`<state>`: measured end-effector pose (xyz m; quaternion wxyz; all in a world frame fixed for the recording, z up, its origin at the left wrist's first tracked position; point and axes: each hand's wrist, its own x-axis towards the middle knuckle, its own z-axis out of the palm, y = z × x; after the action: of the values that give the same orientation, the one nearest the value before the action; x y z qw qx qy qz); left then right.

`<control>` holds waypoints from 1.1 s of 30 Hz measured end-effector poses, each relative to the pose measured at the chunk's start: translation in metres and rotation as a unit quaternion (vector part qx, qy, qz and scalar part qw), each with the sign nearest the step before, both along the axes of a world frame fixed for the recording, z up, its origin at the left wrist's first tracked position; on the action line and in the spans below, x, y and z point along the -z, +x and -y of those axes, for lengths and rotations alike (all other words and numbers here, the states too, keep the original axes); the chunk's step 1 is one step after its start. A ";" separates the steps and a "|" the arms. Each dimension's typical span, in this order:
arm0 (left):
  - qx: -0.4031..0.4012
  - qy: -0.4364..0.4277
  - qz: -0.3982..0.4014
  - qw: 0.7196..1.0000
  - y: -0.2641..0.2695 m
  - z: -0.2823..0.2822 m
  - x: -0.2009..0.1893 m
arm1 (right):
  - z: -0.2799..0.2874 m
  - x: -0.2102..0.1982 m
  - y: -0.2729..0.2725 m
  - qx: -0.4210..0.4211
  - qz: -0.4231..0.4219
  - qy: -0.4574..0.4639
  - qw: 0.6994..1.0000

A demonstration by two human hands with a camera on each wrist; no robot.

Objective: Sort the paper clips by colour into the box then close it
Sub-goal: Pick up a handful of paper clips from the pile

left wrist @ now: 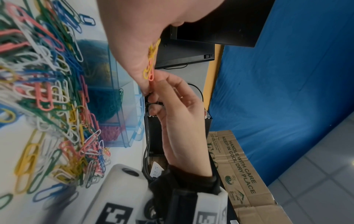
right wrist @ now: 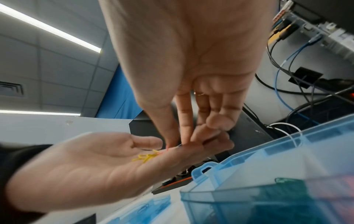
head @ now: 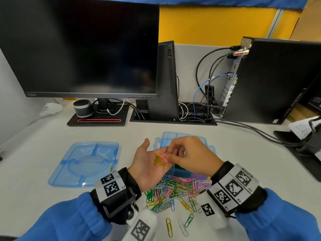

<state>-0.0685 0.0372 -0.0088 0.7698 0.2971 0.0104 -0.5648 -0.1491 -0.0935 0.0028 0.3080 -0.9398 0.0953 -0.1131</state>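
Left wrist view: box (left wrist: 239, 163) reads "HANDLE WITH CARE"; left hand (head: 147, 164) flat, right hand (head: 192, 153) pinching pink clip (head: 164, 155).

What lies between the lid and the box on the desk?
In the head view, the upturned left hand fills that stretch, holding a small bunch of yellow clips on its palm; bare desk shows beneath, between the lid and the box.

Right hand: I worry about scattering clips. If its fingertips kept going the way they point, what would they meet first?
Probably the pink paper clip and yellow clips on the left hand; the right hand already pinches there.
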 end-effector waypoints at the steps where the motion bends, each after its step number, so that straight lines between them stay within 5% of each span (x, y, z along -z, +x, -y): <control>1: 0.004 -0.001 0.002 1.000 0.000 0.000 0.000 | -0.001 -0.001 -0.001 -0.008 -0.003 -0.002 1.000; 33: -0.001 0.043 -0.014 0.999 -0.009 0.003 -0.001 | -0.005 0.000 -0.001 -0.070 -0.049 -0.104 0.991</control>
<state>-0.0772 0.0342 -0.0079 0.7569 0.3219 0.0461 -0.5669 -0.1503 -0.0889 0.0032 0.2106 -0.9756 0.0320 -0.0539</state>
